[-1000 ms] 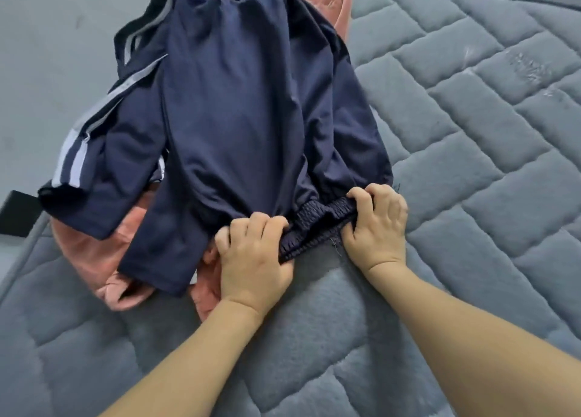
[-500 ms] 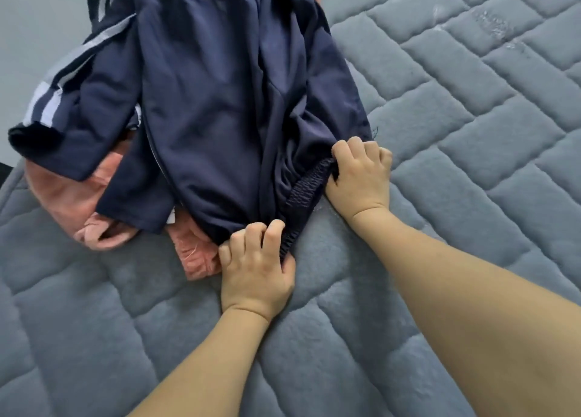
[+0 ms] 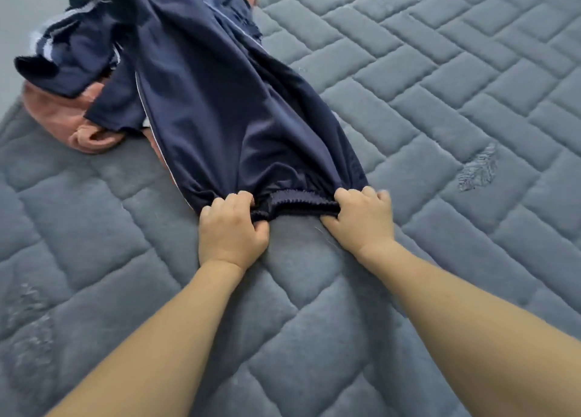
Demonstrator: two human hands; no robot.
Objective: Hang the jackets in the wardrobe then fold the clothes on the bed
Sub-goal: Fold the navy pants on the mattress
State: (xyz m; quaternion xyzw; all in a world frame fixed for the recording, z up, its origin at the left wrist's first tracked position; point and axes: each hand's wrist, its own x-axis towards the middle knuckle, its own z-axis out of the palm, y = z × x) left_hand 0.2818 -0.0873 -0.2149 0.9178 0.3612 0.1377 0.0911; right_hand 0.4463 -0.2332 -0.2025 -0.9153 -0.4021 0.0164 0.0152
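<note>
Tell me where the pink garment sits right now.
In the head view the pink garment lies bunched at the far left of the grey quilted bed, partly under the navy trousers whose waistband both hands grip.

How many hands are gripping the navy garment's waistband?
2. The left hand grips the near-left end of the elastic waistband of the navy garment; the right hand grips its right end. Both rest on the grey quilted bed.

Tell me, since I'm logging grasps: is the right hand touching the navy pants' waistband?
Touching. The head view shows the right hand with fingers curled over one end of the navy pants waistband.
</note>
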